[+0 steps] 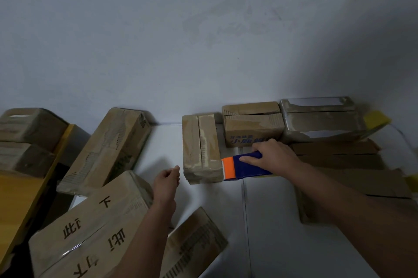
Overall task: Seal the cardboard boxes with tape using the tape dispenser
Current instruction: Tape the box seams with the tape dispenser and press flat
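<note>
1. The tape dispenser point(245, 165) is what I look at first: a blue body with an orange front plate and a toothed cutting edge, lying level and pointing left. Its orange end touches the near right corner of a small cardboard box point(201, 148).
2. That small box stands on the white tiled floor point(267, 221), well in from the wall. Its top flaps meet in a seam running away from me, with pale, torn strips of old tape along the seam and edges.
3. My right hand point(273, 153) grips the dispenser from above, fingers curled over the blue body and thumb along its near side.
4. My left hand point(167, 179) hovers just left of the small box, not touching it; the fingers are loosely curled and hold nothing.
5. Behind the dispenser sits a box with blue print point(253, 129), against the wall, and right of it a larger box with white patches point(323, 121).
6. Flattened cardboard sheets point(352, 171) lie on the floor under and beyond my right forearm.
7. To the left, a long box point(106, 151) leans toward the wall, and a box with black characters point(90, 230) lies tilted near my left arm.
8. At the far left edge of the floor, more boxes are stacked beside a yellow wooden board point(24, 196).
</note>
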